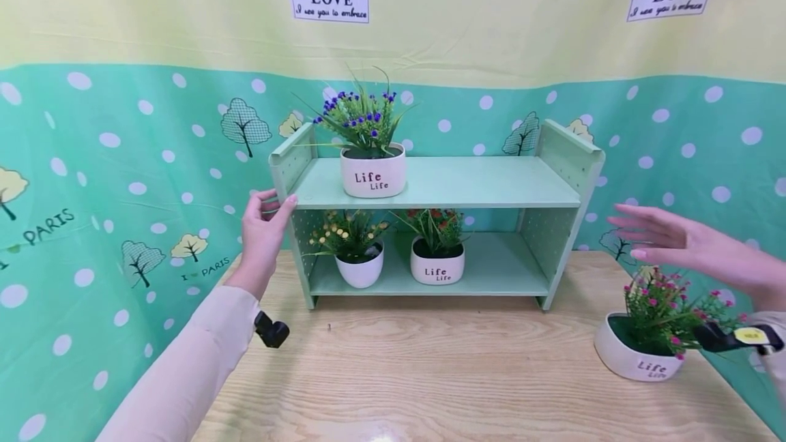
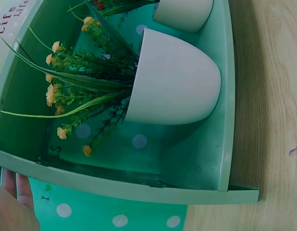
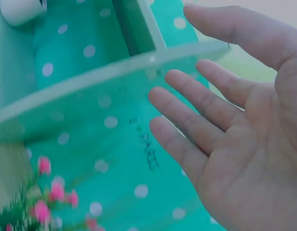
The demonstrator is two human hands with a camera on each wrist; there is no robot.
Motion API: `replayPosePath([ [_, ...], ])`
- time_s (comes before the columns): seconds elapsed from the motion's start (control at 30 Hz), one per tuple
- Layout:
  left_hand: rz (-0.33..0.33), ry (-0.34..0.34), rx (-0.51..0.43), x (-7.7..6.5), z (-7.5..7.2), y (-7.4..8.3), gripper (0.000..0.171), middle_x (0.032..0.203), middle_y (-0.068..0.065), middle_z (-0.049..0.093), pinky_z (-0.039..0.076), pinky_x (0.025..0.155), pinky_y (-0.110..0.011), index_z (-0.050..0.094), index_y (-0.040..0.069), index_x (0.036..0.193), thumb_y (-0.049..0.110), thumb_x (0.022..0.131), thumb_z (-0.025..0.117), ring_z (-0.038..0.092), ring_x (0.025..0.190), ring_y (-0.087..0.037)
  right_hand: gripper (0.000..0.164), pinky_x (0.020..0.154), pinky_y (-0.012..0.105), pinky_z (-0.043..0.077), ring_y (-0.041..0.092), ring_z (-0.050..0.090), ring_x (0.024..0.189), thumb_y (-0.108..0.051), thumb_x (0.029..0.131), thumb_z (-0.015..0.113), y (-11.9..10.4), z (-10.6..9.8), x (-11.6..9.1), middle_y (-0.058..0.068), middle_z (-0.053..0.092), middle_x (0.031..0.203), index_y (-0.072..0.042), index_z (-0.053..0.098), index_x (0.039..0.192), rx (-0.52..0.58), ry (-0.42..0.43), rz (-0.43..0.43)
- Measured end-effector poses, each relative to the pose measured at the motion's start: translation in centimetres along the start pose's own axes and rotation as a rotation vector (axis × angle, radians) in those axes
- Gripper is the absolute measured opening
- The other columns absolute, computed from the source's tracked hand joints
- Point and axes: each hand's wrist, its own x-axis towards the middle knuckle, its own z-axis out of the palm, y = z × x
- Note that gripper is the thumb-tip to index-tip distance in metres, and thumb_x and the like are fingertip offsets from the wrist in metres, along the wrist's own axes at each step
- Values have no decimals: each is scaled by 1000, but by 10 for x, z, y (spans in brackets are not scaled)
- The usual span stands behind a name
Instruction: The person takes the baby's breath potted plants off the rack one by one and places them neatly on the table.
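A pale green two-tier shelf (image 1: 424,295) stands on the wooden table. My left hand (image 1: 265,234) holds its left side panel near the upper tier, thumb at the front edge and fingers on the outer face; in the left wrist view the hand (image 2: 15,204) is partly cut off. My right hand (image 1: 681,237) is in the air, right of the shelf and apart from it; the right wrist view shows its fingers (image 3: 187,108) spread and holding nothing. Below it sits a white oval pot (image 1: 635,360) of pink flowers (image 1: 660,305), lettered "Life".
On the upper tier stands a white pot (image 1: 373,176) with purple flowers. The lower tier holds a round white pot (image 1: 360,270) with yellow flowers and a "Life" pot (image 1: 437,269) with red ones. Behind the table (image 1: 424,374) hangs a dotted green and yellow curtain (image 1: 153,176).
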Motion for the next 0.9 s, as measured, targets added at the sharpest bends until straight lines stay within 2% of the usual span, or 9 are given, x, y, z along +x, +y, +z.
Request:
replayPosePath([
  [0.13, 3, -2, -1, 0, 0, 0, 51, 112, 2, 56, 50, 91, -32, 54, 13, 133, 39, 94, 71, 55, 101, -13, 67, 88, 22, 52, -6, 50, 124, -17, 104, 58, -20, 4, 11, 2, 42, 155, -30, 22, 159, 56, -28, -42],
  [0.23, 3, -1, 2, -1, 1, 0, 50, 113, 2, 56, 49, 90, -30, 54, 13, 134, 39, 94, 71, 55, 101, -12, 65, 90, 22, 51, 0, 52, 125, -15, 104, 57, -32, 9, 21, 9, 40, 156, -27, 25, 159, 87, -44, -74],
  [0.47, 8, 2, -5, 0, 0, -1, 50, 113, 1, 56, 50, 91, -31, 54, 13, 133, 39, 94, 71, 55, 101, -12, 64, 93, 23, 51, 6, 50, 130, -16, 102, 61, -58, 24, 49, 3, 45, 152, -22, 30, 157, 133, -67, -147],
  [0.63, 4, 1, -3, 0, 0, -1, 51, 114, 1, 56, 51, 93, -33, 54, 13, 133, 40, 94, 71, 56, 102, -14, 64, 96, 23, 50, 16, 47, 135, -18, 102, 61, -75, 35, 73, 7, 42, 154, -18, 29, 158, 180, -104, -190],
  [0.77, 6, -4, -1, 0, 0, -1, 51, 115, -1, 57, 50, 94, -34, 54, 12, 133, 39, 94, 71, 56, 102, -13, 63, 97, 22, 48, 24, 47, 136, -21, 101, 63, -88, 45, 93, 7, 42, 154, -21, 33, 156, 197, -99, -214],
  [0.9, 7, 0, 5, -1, -1, 0, 50, 116, -2, 57, 50, 92, -31, 54, 13, 133, 39, 94, 71, 56, 101, -13, 61, 98, 22, 47, 25, 49, 134, -24, 100, 65, -102, 54, 111, 6, 44, 152, -24, 37, 154, 201, -82, -231],
])
